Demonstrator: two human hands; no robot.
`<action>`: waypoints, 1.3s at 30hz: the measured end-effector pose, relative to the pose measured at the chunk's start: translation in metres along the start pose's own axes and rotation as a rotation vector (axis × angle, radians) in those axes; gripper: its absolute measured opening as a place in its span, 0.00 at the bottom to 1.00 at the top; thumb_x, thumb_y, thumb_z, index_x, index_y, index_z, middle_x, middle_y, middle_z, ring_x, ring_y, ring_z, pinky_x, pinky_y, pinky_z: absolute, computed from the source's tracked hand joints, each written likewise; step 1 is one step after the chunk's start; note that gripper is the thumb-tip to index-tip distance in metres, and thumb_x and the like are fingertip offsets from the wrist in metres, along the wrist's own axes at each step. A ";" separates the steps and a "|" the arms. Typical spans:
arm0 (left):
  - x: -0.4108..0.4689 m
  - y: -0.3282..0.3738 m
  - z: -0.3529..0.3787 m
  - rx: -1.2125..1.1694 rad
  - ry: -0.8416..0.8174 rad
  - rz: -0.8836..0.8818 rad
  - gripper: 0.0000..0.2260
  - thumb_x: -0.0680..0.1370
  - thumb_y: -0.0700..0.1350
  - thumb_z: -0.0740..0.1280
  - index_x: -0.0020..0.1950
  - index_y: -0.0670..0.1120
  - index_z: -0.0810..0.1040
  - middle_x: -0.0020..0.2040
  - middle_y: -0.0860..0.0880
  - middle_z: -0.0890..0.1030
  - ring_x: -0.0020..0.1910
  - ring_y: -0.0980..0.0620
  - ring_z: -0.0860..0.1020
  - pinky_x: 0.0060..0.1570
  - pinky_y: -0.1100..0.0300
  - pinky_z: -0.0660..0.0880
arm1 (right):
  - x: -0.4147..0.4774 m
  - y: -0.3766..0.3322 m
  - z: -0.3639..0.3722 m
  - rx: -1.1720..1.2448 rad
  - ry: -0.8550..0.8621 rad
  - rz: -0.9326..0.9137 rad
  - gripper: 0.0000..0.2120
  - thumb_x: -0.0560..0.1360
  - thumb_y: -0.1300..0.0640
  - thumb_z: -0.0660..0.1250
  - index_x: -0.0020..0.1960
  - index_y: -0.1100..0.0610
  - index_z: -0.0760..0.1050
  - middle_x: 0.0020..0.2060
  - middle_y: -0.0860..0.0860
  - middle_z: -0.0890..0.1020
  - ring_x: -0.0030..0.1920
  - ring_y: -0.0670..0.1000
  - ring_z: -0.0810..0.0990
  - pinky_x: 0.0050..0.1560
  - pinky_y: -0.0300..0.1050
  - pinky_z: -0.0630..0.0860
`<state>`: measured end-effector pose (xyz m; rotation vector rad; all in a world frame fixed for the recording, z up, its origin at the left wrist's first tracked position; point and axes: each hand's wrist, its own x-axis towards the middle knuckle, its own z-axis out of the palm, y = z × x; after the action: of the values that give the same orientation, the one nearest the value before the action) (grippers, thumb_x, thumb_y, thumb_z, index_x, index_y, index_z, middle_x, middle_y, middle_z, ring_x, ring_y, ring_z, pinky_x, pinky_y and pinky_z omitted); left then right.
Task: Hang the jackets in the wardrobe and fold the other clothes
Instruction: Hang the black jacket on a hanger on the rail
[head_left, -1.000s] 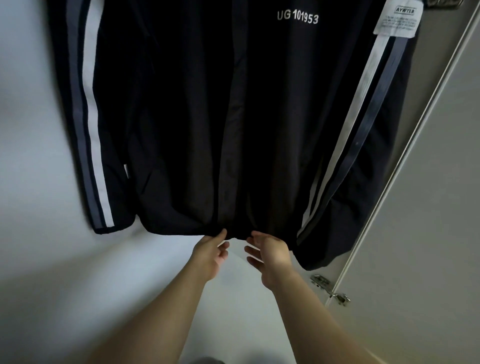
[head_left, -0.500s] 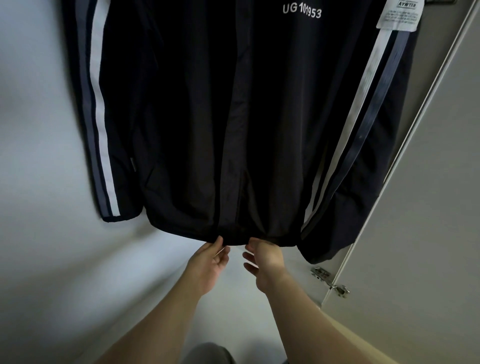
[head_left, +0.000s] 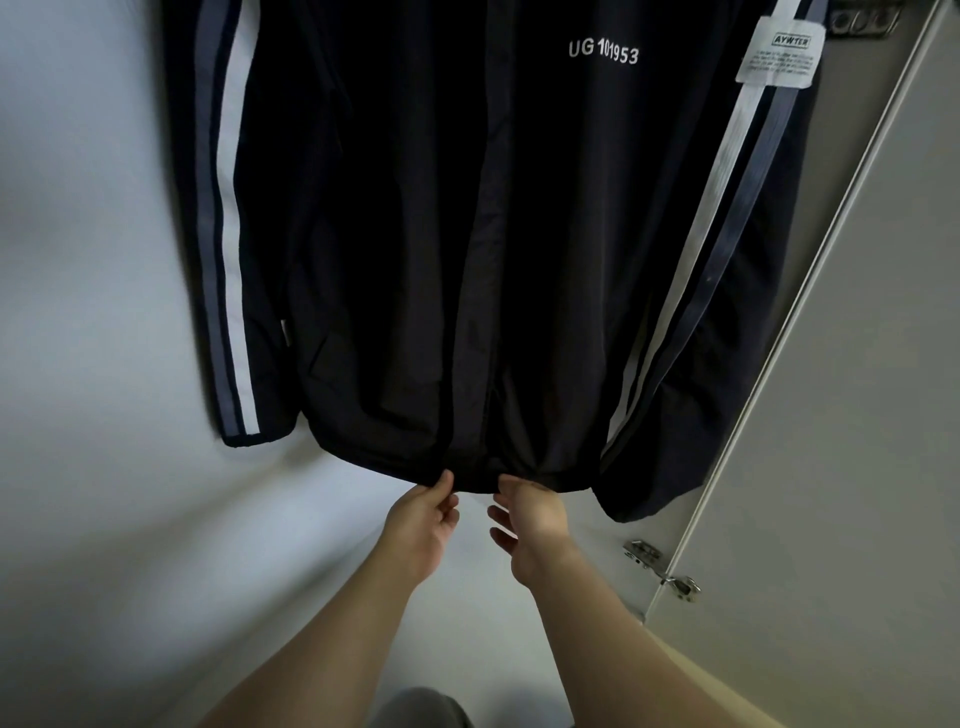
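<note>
Against the pale back wall (head_left: 93, 364) of the wardrobe hangs a dark jacket (head_left: 415, 234), its front facing the camera and its top cut off by the frame. White lettering "UG 101953" (head_left: 602, 51) sits high on the jacket's chest, and a white label (head_left: 781, 51) is fixed to the sleeve (head_left: 727, 291) at the jacket's right edge. Each sleeve carries 2 stripes, 1 white and 1 grey-blue.

Just below the jacket's hem, both bare hands reach up side by side. The left hand (head_left: 421, 525) pinches the hem at the bottom of the jacket's front closure between thumb and fingers. The right hand (head_left: 530, 514) touches the hem just beside it, fingers curled; whether it actually grips the fabric cannot be told.

Right of the jacket stands the open wardrobe door (head_left: 852, 415), with a metal hinge (head_left: 660, 569) below the jacket's right sleeve.
</note>
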<state>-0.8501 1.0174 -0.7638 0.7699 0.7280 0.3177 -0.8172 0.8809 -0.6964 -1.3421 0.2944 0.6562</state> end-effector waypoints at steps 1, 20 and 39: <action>0.000 0.000 0.000 0.014 0.011 0.001 0.07 0.79 0.42 0.72 0.49 0.38 0.81 0.35 0.46 0.76 0.41 0.50 0.75 0.51 0.56 0.76 | -0.001 0.001 0.000 -0.001 -0.001 -0.003 0.08 0.81 0.57 0.65 0.59 0.55 0.77 0.55 0.53 0.81 0.52 0.52 0.82 0.44 0.46 0.78; 0.003 0.075 0.057 1.129 0.044 0.254 0.19 0.83 0.58 0.61 0.44 0.46 0.84 0.33 0.54 0.85 0.26 0.52 0.78 0.32 0.60 0.77 | -0.011 -0.095 0.004 -0.410 0.057 -0.564 0.16 0.78 0.58 0.68 0.66 0.54 0.76 0.39 0.46 0.82 0.35 0.43 0.81 0.34 0.36 0.74; -0.164 0.410 0.254 0.697 0.631 1.915 0.13 0.77 0.47 0.66 0.57 0.41 0.77 0.62 0.40 0.75 0.59 0.36 0.74 0.61 0.45 0.70 | -0.164 -0.429 0.011 -0.804 0.881 -1.631 0.23 0.80 0.48 0.60 0.72 0.55 0.69 0.68 0.60 0.73 0.69 0.64 0.68 0.67 0.60 0.64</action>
<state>-0.7917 1.0844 -0.2620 1.9318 0.4238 2.1822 -0.6946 0.8119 -0.2594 -2.0052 -0.4638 -1.3485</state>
